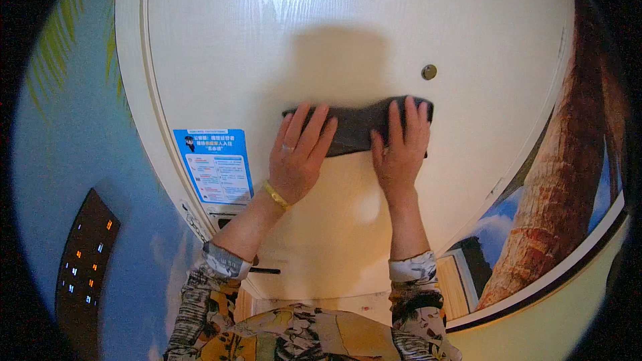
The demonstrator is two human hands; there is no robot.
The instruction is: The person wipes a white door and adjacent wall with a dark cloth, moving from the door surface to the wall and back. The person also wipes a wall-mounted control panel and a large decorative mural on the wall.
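A dark grey cloth (353, 128), folded into a wide band, lies against a white wood-grain door (225, 60). My left hand (298, 155) holds the cloth's left part to the door, fingers spread over it; a ring and a yellow bracelet are on this hand and wrist. On the cloth's right part, my right hand (401, 150) presses with its fingers pointing up the door. The cloth's lower edge shows between both hands. Just above and right of my right hand is a round peephole (429, 71).
A blue printed notice (213, 165) is fixed on the door's left side. Below it, a dark door handle (265, 271) sticks out near my left forearm. A dark switch panel (83, 260) with small lights is on the left wall. The right wall bears a palm-trunk mural (551, 200).
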